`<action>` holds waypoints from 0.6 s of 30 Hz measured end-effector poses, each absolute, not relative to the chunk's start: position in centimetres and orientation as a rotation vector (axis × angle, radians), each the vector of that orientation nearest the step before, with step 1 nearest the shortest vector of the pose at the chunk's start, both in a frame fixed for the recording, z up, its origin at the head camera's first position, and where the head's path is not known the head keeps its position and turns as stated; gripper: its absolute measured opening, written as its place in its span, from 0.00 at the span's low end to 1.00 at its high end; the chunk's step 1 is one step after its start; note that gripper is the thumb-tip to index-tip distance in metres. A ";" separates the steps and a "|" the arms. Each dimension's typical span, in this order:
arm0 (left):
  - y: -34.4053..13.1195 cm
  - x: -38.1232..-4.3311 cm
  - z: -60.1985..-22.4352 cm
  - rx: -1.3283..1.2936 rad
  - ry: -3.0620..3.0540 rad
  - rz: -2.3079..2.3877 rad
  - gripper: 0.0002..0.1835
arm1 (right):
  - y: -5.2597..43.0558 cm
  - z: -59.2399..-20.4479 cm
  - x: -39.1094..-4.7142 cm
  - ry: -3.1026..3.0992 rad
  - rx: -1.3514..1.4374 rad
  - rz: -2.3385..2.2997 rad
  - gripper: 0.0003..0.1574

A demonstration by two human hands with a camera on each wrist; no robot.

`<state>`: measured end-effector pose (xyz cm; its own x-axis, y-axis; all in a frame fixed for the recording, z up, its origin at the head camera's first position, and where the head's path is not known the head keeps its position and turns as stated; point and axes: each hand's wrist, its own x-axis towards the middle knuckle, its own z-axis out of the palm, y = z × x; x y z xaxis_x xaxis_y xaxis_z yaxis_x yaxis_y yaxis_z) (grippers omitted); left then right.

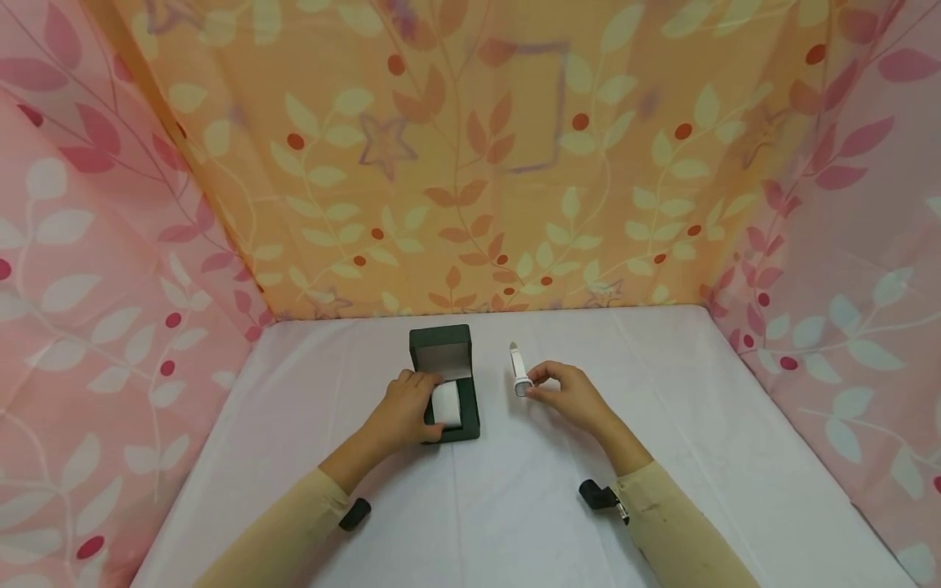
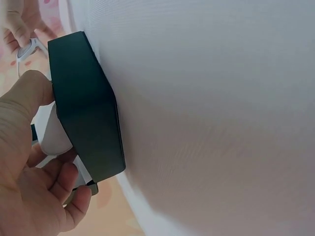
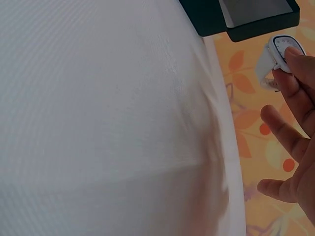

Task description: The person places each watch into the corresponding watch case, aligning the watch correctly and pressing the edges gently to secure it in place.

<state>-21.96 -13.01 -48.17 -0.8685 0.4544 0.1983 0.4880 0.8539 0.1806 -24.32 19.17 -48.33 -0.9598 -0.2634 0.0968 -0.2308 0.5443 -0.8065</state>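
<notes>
A dark green watch box (image 1: 473,408) stands on the table with its lid (image 1: 439,336) raised. Inside it is a white watch cushion (image 1: 446,405). My left hand (image 1: 406,408) reaches over the box from the left and pinches the cushion, thumb at its near end and fingers at its far end. In the left wrist view the white cushion (image 2: 53,132) shows between thumb and fingers; the fingertips are partly hidden by the box. To the right, my right hand (image 1: 577,398) holds a white wristwatch (image 1: 518,365) between thumb and index finger at its round case, above the table.
A white cloth (image 1: 515,506) covers the table. An orange leaf-patterned curtain (image 1: 470,204) hangs behind its far edge, with pink patterned curtains (image 1: 95,310) on both sides. Black wrist cameras (image 1: 356,514) sit at the cuffs of both sleeves.
</notes>
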 end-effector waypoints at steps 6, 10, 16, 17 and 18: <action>-13.1 -21.7 -48.4 -0.705 -2.866 -0.356 0.43 | 18.9 -48.0 -24.1 2.729 -0.437 -1.417 0.14; -13.1 -21.6 -48.5 -0.706 -2.826 -0.347 0.43 | 18.8 -47.9 -24.1 2.723 -0.457 -1.417 0.15; -13.2 -21.2 -48.5 -0.731 -2.768 -0.309 0.41 | 18.5 -47.8 -24.0 2.707 -0.465 -1.427 0.15; -13.2 -21.2 -48.4 -0.731 -2.765 -0.305 0.41 | 18.4 -47.7 -24.0 2.705 -0.464 -1.429 0.15; -13.3 -21.2 -48.4 -0.729 -2.763 -0.302 0.40 | 18.4 -47.7 -24.0 2.702 -0.465 -1.431 0.15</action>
